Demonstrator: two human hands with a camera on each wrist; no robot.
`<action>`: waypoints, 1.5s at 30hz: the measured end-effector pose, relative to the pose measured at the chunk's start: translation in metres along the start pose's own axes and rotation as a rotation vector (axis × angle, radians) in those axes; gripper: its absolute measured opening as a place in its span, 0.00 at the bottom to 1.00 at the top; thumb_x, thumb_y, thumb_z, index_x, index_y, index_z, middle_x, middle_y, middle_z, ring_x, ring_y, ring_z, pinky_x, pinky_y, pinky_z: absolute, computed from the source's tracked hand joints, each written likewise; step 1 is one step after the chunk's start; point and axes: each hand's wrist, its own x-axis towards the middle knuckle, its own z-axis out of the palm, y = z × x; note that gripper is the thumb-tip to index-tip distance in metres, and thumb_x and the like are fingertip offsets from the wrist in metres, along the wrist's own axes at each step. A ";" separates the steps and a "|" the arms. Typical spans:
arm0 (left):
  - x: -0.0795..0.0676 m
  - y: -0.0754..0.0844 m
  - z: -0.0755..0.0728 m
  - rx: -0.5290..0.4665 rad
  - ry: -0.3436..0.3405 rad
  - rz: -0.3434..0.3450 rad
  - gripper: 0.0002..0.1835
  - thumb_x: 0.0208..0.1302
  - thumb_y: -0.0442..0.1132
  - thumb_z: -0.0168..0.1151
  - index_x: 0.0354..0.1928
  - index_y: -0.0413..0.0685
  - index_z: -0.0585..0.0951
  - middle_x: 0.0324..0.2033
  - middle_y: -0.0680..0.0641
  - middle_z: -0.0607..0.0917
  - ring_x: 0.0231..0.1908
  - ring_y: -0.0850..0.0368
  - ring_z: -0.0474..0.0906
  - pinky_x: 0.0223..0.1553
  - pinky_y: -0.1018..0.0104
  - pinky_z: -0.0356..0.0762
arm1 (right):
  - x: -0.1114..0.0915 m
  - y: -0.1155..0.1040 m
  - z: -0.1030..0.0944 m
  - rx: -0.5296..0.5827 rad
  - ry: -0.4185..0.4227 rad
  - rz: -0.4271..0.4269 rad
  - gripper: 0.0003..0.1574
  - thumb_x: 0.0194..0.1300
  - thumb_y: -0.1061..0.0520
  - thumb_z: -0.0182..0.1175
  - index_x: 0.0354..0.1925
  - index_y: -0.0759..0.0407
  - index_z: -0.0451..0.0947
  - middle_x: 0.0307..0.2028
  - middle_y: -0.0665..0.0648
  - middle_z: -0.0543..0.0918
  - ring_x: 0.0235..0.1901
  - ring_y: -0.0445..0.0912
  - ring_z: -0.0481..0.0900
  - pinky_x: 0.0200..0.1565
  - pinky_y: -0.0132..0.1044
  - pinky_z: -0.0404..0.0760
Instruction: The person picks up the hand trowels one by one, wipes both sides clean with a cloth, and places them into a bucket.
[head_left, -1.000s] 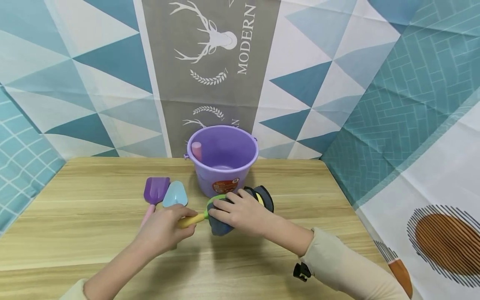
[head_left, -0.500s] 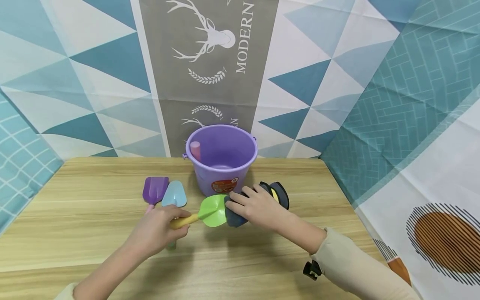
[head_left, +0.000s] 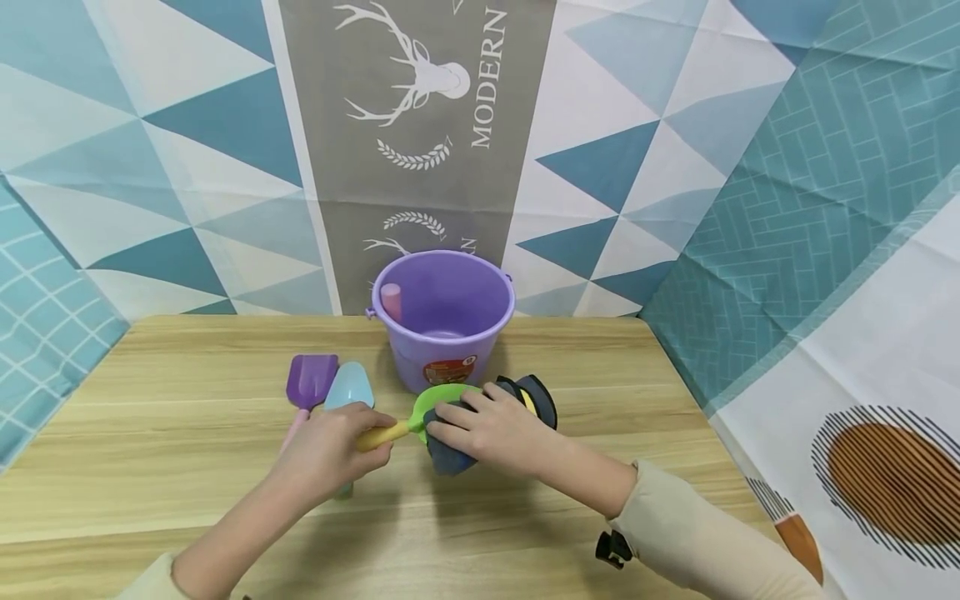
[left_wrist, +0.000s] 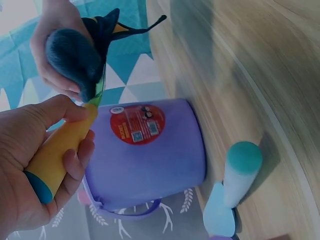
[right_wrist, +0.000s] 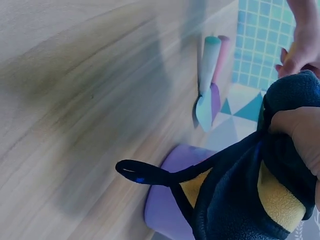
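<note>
Clearly, the green shovel (head_left: 426, 405) lies with its handle (left_wrist: 61, 147) in the left hand (head_left: 333, 446).

Behind the wood-grain table (head_left: 150, 433) hangs a triangle-patterned backdrop (head_left: 600, 167) with a grey deer panel (head_left: 360, 167).

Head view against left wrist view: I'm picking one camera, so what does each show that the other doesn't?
Only head: the MODERN lettering and the inside of the purple bucket. Only left wrist: the blue end of the yellow handle. Both: the left hand gripping that handle, the right hand holding the dark cloth, and the red label.
</note>
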 end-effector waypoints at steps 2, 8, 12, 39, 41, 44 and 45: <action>-0.001 0.001 0.000 0.009 0.024 0.026 0.11 0.44 0.43 0.70 0.35 0.59 0.86 0.26 0.63 0.83 0.23 0.71 0.69 0.29 0.67 0.59 | -0.001 -0.001 0.001 -0.014 -0.006 0.002 0.15 0.66 0.55 0.54 0.51 0.45 0.74 0.49 0.45 0.79 0.42 0.45 0.77 0.33 0.34 0.73; -0.004 -0.001 0.000 0.028 0.068 0.059 0.12 0.43 0.42 0.71 0.35 0.58 0.86 0.27 0.62 0.83 0.24 0.70 0.70 0.29 0.67 0.58 | -0.010 0.002 -0.002 0.010 -0.067 0.065 0.16 0.65 0.55 0.57 0.52 0.45 0.74 0.50 0.45 0.79 0.42 0.45 0.76 0.37 0.36 0.75; -0.006 -0.005 0.001 0.023 0.069 0.065 0.13 0.43 0.42 0.71 0.35 0.58 0.86 0.28 0.61 0.84 0.25 0.69 0.72 0.29 0.66 0.59 | -0.022 0.007 -0.003 0.000 -0.107 0.089 0.19 0.63 0.56 0.59 0.53 0.45 0.74 0.52 0.47 0.78 0.42 0.46 0.76 0.40 0.36 0.77; 0.003 0.006 0.005 -0.118 -0.071 0.093 0.10 0.47 0.38 0.68 0.35 0.53 0.85 0.30 0.61 0.84 0.27 0.70 0.74 0.27 0.75 0.73 | -0.005 0.012 -0.004 0.062 -0.031 0.132 0.32 0.50 0.54 0.70 0.55 0.48 0.75 0.54 0.50 0.79 0.46 0.47 0.77 0.36 0.38 0.78; 0.004 0.006 0.005 -0.115 -0.068 0.107 0.10 0.47 0.38 0.68 0.35 0.52 0.85 0.30 0.60 0.84 0.28 0.70 0.74 0.27 0.75 0.73 | -0.005 0.012 -0.003 0.064 -0.051 0.138 0.31 0.50 0.55 0.69 0.55 0.48 0.75 0.54 0.50 0.79 0.46 0.47 0.77 0.37 0.38 0.78; 0.004 0.005 0.005 -0.110 -0.066 0.123 0.10 0.47 0.38 0.68 0.35 0.52 0.85 0.30 0.60 0.84 0.28 0.69 0.75 0.28 0.74 0.74 | -0.007 0.013 -0.003 0.058 -0.071 0.150 0.32 0.50 0.55 0.70 0.55 0.47 0.75 0.54 0.50 0.79 0.46 0.48 0.77 0.37 0.39 0.79; 0.004 0.005 0.005 -0.109 -0.064 0.125 0.10 0.47 0.38 0.68 0.36 0.52 0.85 0.30 0.60 0.84 0.28 0.69 0.75 0.28 0.74 0.74 | -0.008 0.014 -0.003 0.056 -0.077 0.155 0.32 0.50 0.55 0.70 0.55 0.47 0.75 0.54 0.50 0.79 0.46 0.48 0.77 0.37 0.39 0.79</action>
